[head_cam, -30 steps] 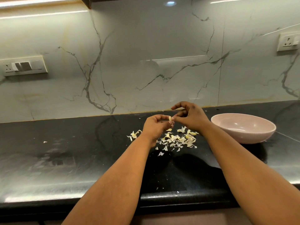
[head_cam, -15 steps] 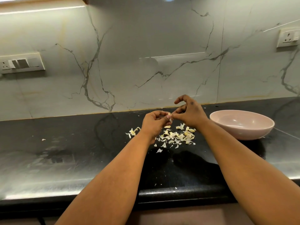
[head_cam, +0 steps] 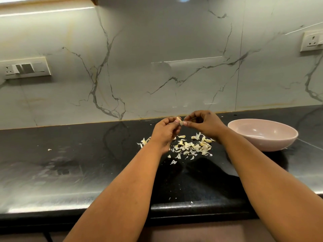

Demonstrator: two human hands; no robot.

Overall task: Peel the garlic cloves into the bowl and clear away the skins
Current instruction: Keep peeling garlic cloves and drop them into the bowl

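A small pale garlic clove is held up above the black counter between both hands. My left hand grips it with curled fingers and thumb. My right hand pinches at its side with thumb and forefinger, the fingertips almost touching those of the left. Under the hands lies a scatter of garlic skins and cloves. A pink bowl stands to the right of the pile; no cloves show in the part of its inside that I see.
The black stone counter runs left to right, its front edge close to me. A marble wall rises behind, with a switch plate at the left and a socket at the right. A stray skin flake lies far left.
Both hands stay together on the clove and have shifted only slightly. The view has moved a little.
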